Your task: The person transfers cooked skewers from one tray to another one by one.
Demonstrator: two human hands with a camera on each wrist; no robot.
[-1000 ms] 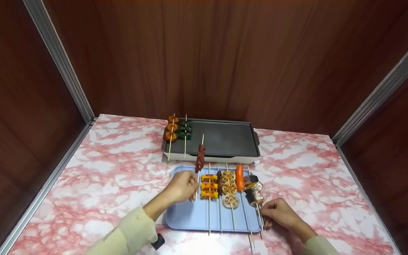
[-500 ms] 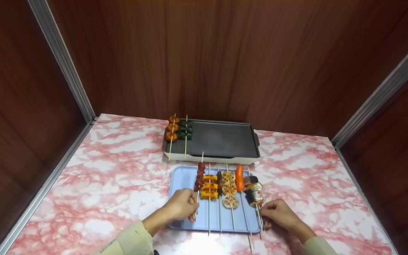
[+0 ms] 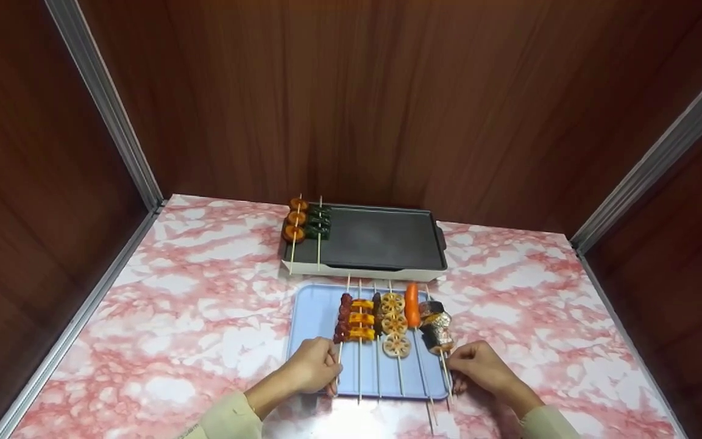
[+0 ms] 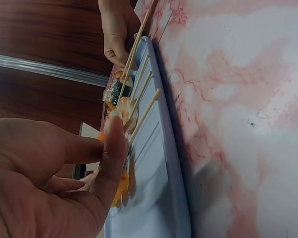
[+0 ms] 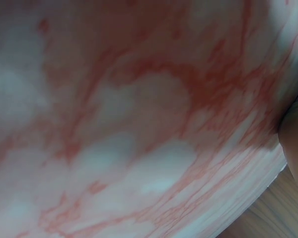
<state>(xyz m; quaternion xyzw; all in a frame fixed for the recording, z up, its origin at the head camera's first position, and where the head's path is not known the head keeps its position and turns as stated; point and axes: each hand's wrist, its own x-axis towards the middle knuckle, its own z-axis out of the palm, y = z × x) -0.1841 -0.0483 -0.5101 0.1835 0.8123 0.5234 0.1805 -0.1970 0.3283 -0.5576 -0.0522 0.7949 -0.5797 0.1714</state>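
Note:
My left hand (image 3: 311, 366) pinches the bare stick of a red meat skewer (image 3: 343, 317) over the left part of a light blue tray (image 3: 314, 305). In the left wrist view, the thumb and fingers of the left hand (image 4: 44, 178) meet close above the tray. Yellow-orange, dark, lotus root (image 3: 395, 323) and sausage (image 3: 412, 305) skewers lie side by side on it. At the right end is a fish-like skewer (image 3: 436, 329) with dark and silvery pieces. My right hand (image 3: 482, 369) grips the tray's right rim beside that skewer's stick.
Behind the tray stands a flat dark grill plate (image 3: 381, 238) on a white base. On its left lie a round orange-brown skewer (image 3: 295, 219) and a dark green skewer (image 3: 319, 222). Brown wood-look panels (image 3: 351, 103) enclose the marbled table (image 3: 205, 274).
My left hand has drawn back toward me, bringing the meat skewer down from the grill's front edge to beside the yellow-orange skewer over the tray. My right hand has stayed at the rim.

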